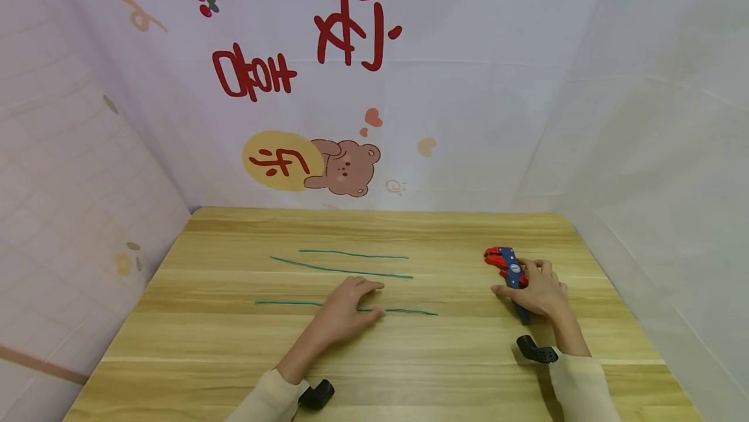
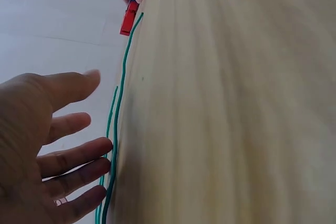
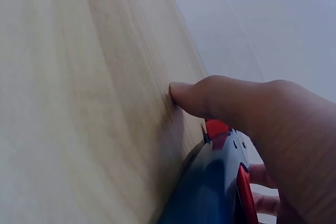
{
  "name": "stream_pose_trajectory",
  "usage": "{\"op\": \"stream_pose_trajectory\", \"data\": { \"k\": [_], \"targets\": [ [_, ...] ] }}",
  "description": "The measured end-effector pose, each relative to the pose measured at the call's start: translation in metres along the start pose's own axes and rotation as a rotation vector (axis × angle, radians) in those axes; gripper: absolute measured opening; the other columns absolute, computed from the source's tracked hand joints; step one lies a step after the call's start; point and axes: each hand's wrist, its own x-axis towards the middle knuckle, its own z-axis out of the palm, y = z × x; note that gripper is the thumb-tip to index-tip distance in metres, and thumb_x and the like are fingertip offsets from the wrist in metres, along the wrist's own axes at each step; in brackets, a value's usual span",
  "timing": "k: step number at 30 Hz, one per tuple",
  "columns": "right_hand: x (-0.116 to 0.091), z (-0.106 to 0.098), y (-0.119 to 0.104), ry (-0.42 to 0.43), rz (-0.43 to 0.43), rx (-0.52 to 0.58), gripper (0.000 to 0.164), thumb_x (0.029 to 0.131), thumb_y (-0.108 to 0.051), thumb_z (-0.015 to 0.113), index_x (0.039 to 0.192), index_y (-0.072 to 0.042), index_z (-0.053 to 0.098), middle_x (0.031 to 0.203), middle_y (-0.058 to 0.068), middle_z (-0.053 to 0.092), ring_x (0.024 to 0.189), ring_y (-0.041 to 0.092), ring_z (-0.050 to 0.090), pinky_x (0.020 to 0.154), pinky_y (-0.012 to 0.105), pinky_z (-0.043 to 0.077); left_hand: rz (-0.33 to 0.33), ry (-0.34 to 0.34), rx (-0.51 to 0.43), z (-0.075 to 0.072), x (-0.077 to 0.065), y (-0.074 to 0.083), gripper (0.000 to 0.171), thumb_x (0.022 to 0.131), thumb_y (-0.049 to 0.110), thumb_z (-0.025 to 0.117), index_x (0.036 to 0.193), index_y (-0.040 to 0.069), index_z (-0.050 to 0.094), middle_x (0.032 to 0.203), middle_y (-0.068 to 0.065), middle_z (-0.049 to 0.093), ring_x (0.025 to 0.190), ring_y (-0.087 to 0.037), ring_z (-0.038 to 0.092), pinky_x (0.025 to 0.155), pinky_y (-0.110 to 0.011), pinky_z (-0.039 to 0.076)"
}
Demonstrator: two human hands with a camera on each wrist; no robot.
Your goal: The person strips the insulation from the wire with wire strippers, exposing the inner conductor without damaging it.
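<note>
Three thin green wires lie on the table: a far wire, a middle wire and a near wire. My left hand is over the near wire, fingers spread and holding nothing; part of that wire is hidden beneath it. On the right lies a red-and-blue wire stripper, its red head pointing away from me. My right hand straddles it, thumb to the left and fingers to the right. In the right wrist view the thumb is extended past the blue handle, not curled round it.
The wooden table meets a white cloth backdrop with red characters and a printed bear. Cloth also hangs along the left and right sides. A black wrist device sits at the left cuff, another black device at the right.
</note>
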Motion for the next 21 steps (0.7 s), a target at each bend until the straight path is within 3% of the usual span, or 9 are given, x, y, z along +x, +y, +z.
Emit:
{"op": "stream_pose_trajectory", "data": {
  "k": [5, 9, 16, 21],
  "targets": [
    [0.000, -0.004, 0.000, 0.008, 0.003, -0.010, 0.108, 0.081, -0.073, 0.071, 0.151, 0.003, 0.037, 0.122, 0.031, 0.050, 0.107, 0.049, 0.050, 0.076, 0.052, 0.037, -0.010, -0.043, -0.050, 0.005, 0.007, 0.001, 0.045, 0.092, 0.036, 0.078, 0.132, 0.019, 0.068, 0.123, 0.000, 0.064, 0.113, -0.019, 0.058, 0.094, -0.041, 0.050],
    [-0.002, -0.003, 0.002, 0.017, -0.004, 0.021, 0.105, 0.082, -0.068, 0.073, 0.146, 0.008, 0.040, 0.111, 0.026, 0.053, 0.103, 0.045, 0.051, 0.073, 0.044, 0.038, -0.008, -0.053, -0.072, 0.011, 0.013, 0.001, 0.042, 0.088, 0.035, 0.081, 0.126, 0.019, 0.071, 0.116, -0.001, 0.062, 0.100, -0.017, 0.055, 0.087, -0.035, 0.042],
    [-0.001, -0.003, 0.002, 0.019, -0.026, 0.078, 0.101, 0.083, -0.061, 0.077, 0.142, 0.012, 0.041, 0.109, 0.025, 0.056, 0.097, 0.036, 0.054, 0.073, 0.036, 0.043, -0.036, -0.069, -0.111, 0.014, 0.023, -0.003, 0.033, 0.083, 0.031, 0.086, 0.113, 0.021, 0.075, 0.103, -0.002, 0.060, 0.091, -0.016, 0.053, 0.086, -0.034, 0.035],
    [0.003, -0.004, 0.002, 0.003, -0.018, 0.095, 0.099, 0.083, -0.061, 0.077, 0.140, 0.013, 0.042, 0.110, 0.025, 0.059, 0.091, 0.031, 0.059, 0.072, 0.034, 0.047, -0.038, -0.071, -0.108, 0.011, 0.026, -0.003, 0.016, 0.084, 0.027, 0.085, 0.097, 0.024, 0.076, 0.099, 0.000, 0.060, 0.087, -0.015, 0.051, 0.085, -0.034, 0.034]
  ]
}}
